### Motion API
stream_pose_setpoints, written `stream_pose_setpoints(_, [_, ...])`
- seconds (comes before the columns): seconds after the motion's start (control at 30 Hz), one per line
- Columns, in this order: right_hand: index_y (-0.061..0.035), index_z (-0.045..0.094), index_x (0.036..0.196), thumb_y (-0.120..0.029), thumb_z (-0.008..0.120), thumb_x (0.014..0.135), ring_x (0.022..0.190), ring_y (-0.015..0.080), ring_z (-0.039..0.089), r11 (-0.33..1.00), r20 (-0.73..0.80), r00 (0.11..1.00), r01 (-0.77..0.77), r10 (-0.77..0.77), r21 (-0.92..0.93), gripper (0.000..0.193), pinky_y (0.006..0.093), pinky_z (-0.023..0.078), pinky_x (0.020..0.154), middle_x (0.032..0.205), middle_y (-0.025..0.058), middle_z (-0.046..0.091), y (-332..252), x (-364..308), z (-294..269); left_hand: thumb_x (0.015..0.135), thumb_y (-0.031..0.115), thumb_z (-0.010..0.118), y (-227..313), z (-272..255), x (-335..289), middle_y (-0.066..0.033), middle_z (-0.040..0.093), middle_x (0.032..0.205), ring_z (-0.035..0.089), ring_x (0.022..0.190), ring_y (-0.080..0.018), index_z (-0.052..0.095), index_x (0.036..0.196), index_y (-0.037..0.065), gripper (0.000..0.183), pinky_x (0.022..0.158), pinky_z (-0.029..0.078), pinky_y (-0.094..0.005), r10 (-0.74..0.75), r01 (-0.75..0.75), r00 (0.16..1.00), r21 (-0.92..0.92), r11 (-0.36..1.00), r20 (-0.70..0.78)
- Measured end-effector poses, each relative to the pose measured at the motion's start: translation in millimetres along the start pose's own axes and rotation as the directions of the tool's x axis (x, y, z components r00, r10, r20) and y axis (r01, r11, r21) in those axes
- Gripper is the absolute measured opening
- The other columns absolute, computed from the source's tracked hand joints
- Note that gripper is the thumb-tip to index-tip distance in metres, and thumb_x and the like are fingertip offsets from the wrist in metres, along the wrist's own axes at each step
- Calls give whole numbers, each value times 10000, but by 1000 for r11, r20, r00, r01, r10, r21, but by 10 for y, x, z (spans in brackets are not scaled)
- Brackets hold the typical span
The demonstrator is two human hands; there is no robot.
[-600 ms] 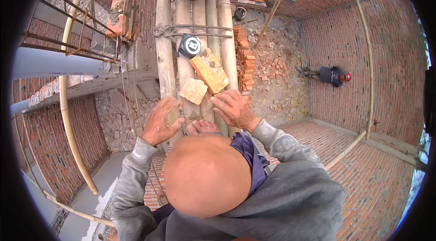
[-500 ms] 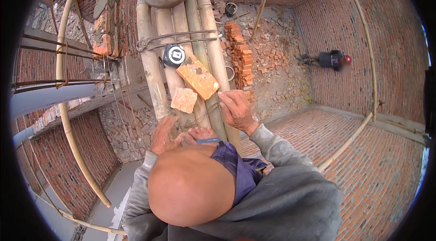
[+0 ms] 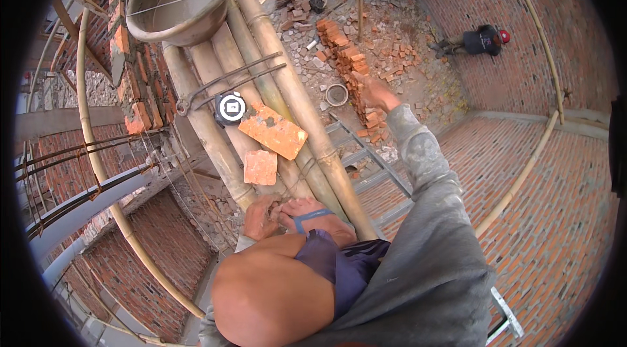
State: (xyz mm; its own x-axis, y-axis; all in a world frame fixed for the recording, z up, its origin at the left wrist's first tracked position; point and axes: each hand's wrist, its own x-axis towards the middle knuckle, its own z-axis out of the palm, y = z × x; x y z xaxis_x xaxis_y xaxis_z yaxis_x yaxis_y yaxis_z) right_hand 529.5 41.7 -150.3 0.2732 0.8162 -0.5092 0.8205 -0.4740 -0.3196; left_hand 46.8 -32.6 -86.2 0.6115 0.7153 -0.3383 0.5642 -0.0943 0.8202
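Observation:
Low beside my sandalled foot, my left hand rests at the bamboo platform. Its fingers are curled near the toes, and whatever they hold, if anything, is hidden. My right hand is stretched out past the platform's right side, its fingers extended and slightly blurred, with nothing visible in them. On the poles ahead lie an orange brick with mortar smears and a smaller broken brick piece. A black and white tape measure touches the brick's far left end.
A basin of grey mortar stands at the platform's far end. Bent steel bars cross the poles. Below on the right are stacked bricks, a metal ladder and a person in a red cap. Bamboo rails flank both sides.
My right hand has swung away from the brick, out to the right and forward. My left hand has settled closer to my foot with fingers curled. The view has turned and shifted; the bricks stay put.

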Motion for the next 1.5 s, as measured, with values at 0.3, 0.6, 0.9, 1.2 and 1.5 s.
stream_pose_setpoints(0.3, [-102,713,1380,-207,587,1013,1341,363,643,893,-22,938,-335,345,-300,402,497,532,1099,1423,169,685,135,1816,-579,879,45,698,36,-18,-36,-210,705,983,681,954,-444,703,1157,21,279,859,547,-508,-15,15,1000,11,1000,-14])
stream_pose_setpoints(0.6, [-120,687,1410,-214,626,979,1391,361,598,889,3,953,-281,302,-362,445,494,500,1145,1507,143,627,-72,2070,-643,926,61,661,65,131,-96,-248,691,1133,666,1021,-489,665,1236,15,313,864,541,-542,-2,7,990,29,1000,-144])
stream_pose_setpoints(0.9, [-24,636,1451,-319,632,1041,1039,284,715,991,279,951,126,-131,38,505,402,578,892,1237,210,742,-759,997,-886,923,97,655,270,106,-225,-210,652,1050,665,987,-445,667,1259,42,342,832,548,-522,-6,32,960,87,996,-281])
stream_pose_setpoints(1.2, [-91,619,1487,-526,735,969,1211,389,642,576,460,425,775,-780,260,686,469,477,1100,1291,189,699,-1564,-1207,-828,928,259,681,835,-186,-222,-203,642,1049,646,1046,-406,645,1286,16,433,897,530,-494,152,-177,983,-325,929,-100])
stream_pose_setpoints(1.5, [-27,665,1133,-365,657,1073,632,233,608,583,352,466,608,-812,539,344,406,453,587,691,45,606,-1792,-1553,-629,980,72,647,1192,-1045,-372,-178,698,957,669,850,-389,740,1206,21,250,739,542,-468,183,-149,906,119,982,-382])
